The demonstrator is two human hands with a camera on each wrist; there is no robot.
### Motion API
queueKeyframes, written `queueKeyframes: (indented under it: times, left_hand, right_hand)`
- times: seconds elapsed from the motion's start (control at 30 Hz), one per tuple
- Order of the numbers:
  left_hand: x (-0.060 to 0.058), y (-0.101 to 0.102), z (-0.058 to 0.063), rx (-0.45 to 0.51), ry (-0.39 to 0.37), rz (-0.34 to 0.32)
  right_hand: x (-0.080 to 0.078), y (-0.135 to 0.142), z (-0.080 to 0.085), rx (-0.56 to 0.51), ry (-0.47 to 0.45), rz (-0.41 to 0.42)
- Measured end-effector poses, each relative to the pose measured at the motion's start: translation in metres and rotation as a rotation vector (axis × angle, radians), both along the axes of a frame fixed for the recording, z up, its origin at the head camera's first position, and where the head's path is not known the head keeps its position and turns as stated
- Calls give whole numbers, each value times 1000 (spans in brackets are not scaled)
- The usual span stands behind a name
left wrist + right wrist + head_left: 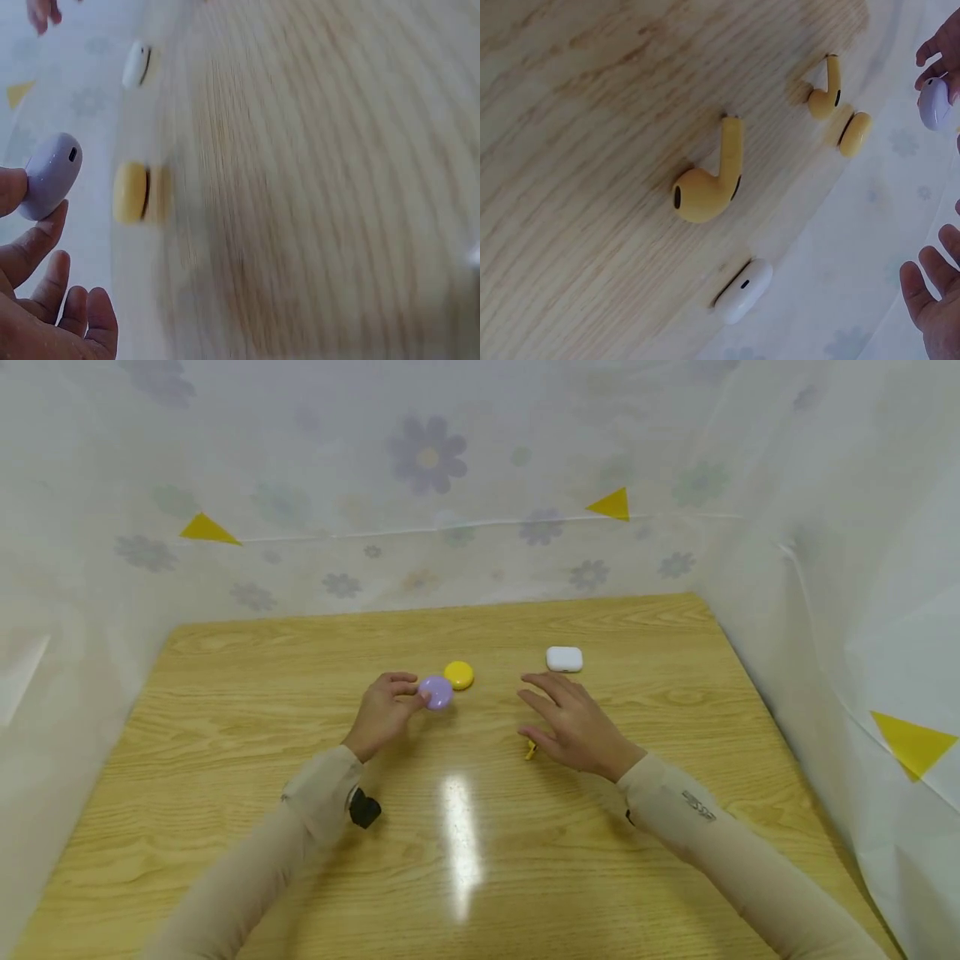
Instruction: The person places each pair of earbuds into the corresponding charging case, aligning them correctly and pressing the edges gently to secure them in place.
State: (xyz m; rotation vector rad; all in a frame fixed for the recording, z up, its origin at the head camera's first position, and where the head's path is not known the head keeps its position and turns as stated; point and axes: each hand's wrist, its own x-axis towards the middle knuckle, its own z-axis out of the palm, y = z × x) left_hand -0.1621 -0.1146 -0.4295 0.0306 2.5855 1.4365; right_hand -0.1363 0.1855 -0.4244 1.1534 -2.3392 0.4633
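Note:
My left hand point(384, 710) pinches a rounded purple earbud case point(436, 692) between thumb and fingers. In the left wrist view the purple case point(52, 176) is held up off the table, a small dark slot on its side. Just beyond it, a yellow case point(458, 675) of similar shape lies on the table. My right hand point(581, 727) hovers with fingers spread and nothing in them. Partly covered by its thumb in the head view is a yellow earbud point(531, 749). The right wrist view shows two yellow earbuds lying apart, the larger-looking earbud point(709, 180) nearer that camera.
A white earbud case point(564, 659) lies behind my right hand, towards the table's far edge. The wood-grain table point(225, 710) is bordered by a pale flowered sheet point(465, 568) at the back and by white sheets at the sides. Yellow triangles point(611, 505) stick to the sheets.

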Motion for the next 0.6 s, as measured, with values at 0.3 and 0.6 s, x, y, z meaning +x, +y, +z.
queueKeyframes:
  times: [0.3, 0.6]
  left_hand:
    - [-23, -37, -2, -75, -18, 44]
    - [-44, -69, -2, -198, -70, 74]
  right_hand:
    - [3, 6, -5, -6, -12, -2]
    - [9, 13, -8, 0, -67, -13]
